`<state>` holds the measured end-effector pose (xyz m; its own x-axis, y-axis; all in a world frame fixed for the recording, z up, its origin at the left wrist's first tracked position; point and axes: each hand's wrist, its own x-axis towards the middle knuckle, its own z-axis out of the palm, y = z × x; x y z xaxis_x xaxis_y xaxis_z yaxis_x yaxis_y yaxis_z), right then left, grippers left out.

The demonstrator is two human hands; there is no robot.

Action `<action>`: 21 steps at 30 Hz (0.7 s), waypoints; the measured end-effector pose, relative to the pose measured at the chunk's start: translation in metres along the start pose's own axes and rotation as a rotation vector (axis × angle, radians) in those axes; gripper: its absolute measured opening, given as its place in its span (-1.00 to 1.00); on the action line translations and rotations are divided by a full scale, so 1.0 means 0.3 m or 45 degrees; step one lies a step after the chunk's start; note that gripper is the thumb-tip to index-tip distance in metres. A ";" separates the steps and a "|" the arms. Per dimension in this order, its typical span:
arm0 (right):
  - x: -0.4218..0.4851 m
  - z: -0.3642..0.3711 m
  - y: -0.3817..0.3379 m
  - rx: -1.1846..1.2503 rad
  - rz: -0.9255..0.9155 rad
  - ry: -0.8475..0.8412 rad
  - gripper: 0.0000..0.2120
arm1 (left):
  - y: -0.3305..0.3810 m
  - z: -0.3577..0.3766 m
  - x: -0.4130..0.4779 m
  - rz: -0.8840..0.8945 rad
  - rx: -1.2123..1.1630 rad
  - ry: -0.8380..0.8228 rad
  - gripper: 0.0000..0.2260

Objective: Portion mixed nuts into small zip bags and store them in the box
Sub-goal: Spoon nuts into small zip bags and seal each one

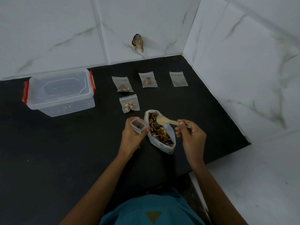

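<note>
In the upper left of the frame, the clear plastic box (48,109) sits on the black counter (56,151) close to the tiled wall. Its lid is on, with red latches at both ends.

To its right, near the upper middle, three small zip bags lie flat, each with a little heap of nuts: the first filled bag (122,84), the second filled bag (147,79) beside it, and the third filled bag (129,103) lower down, nearer the hands. Further right lies an empty zip bag (178,79), well apart from the others. On the wall above them hangs a dark scrap (138,43); what it is cannot be told.

At the centre, the left hand (131,138) grips the open zip bag (138,125). Its fingers and thumb are curled round the sides, and they hold it upright with the mouth spread wide. What lies inside is too dim to tell.

Just right of it, touching the left thumb, the large bag (168,147) lies on the counter with its top folded open, full of mixed nuts (159,130).

The wooden spoon (170,122) hangs over that bag's far end, and its bowl looks bare. The right hand (191,135) pinches the spoon's handle between thumb and forefinger, with the other fingers curled loosely beneath.

At the bottom edge a teal shirt (152,208) shows.
</note>
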<state>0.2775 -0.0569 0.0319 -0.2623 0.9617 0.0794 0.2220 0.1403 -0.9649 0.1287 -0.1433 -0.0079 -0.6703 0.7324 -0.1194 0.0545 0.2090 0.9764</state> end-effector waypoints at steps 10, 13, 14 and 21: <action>-0.008 0.042 0.093 -0.333 -0.163 -0.171 -0.89 | -0.031 -0.001 -0.008 -0.149 0.069 -0.160 -0.56; -0.006 0.050 0.101 -0.353 -0.158 -0.235 -0.87 | -0.037 0.004 -0.012 -0.165 0.090 -0.186 -0.59; -0.007 0.054 0.104 -0.349 -0.155 -0.243 -0.86 | -0.040 0.006 -0.011 -0.170 0.085 -0.191 -0.59; -0.005 0.064 0.109 -0.190 0.085 -0.206 -0.88 | -0.039 0.016 -0.004 -0.208 0.025 -0.222 -0.62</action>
<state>0.2671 -0.0584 -0.0045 -0.3868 0.9215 -0.0362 0.3771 0.1222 -0.9181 0.1325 -0.1434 -0.0202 -0.5336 0.7882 -0.3066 -0.0289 0.3453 0.9381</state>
